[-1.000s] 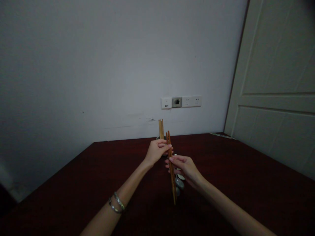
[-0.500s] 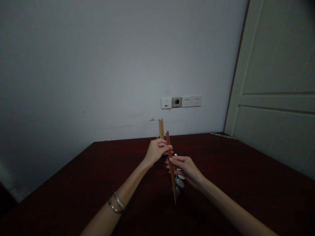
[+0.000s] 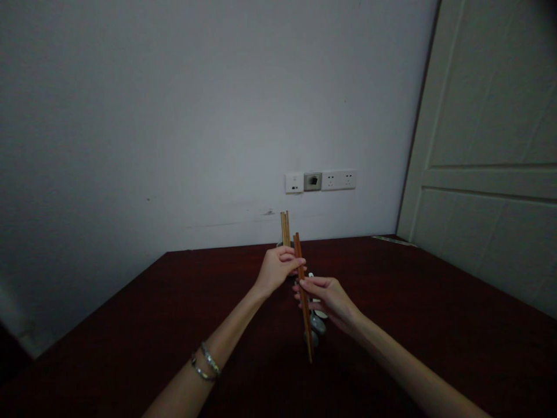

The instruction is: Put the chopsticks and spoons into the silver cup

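Note:
My left hand and my right hand both pinch a pair of reddish-brown chopsticks held almost upright above the dark red table. The left fingers close on the pair near its top, the right fingers a little lower. Behind the left hand several lighter wooden chopsticks stand upright in a holder that the hand hides. Metal spoons lie on the table just under my right hand.
A white wall with a row of sockets rises behind the table. A pale door stands at the right. Two silver bracelets circle my left wrist. A thin light strip lies at the table's far right corner.

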A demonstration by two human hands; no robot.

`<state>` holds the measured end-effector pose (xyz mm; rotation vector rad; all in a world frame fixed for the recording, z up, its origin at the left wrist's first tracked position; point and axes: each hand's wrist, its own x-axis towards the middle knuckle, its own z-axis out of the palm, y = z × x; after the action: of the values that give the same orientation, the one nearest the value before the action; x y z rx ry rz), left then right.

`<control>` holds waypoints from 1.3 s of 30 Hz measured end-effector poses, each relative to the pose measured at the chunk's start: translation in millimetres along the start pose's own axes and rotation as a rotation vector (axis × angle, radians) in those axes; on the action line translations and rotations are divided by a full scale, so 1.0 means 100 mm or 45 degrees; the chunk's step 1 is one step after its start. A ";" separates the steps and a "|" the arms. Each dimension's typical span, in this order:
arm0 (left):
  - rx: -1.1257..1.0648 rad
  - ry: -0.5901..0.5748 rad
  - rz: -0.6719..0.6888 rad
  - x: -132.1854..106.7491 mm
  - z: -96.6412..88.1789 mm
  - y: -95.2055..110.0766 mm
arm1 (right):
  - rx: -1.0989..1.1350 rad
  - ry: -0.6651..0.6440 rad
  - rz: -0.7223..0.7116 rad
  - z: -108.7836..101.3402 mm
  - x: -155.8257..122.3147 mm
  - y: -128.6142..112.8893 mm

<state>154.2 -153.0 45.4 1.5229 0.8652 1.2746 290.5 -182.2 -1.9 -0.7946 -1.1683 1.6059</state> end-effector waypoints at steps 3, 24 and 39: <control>-0.023 -0.012 0.023 -0.01 -0.01 0.04 | -0.009 0.003 0.010 0.02 -0.01 0.01; -0.034 -0.088 0.112 -0.02 -0.10 0.07 | -0.051 -0.024 0.002 0.04 -0.04 -0.01; -0.040 -0.097 0.114 -0.02 -0.10 0.07 | -0.033 -0.046 0.000 0.04 -0.05 -0.01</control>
<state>143.4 -154.3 51.8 1.5900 0.7322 1.2793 288.3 -188.0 0.2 -0.7849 -1.2170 1.6141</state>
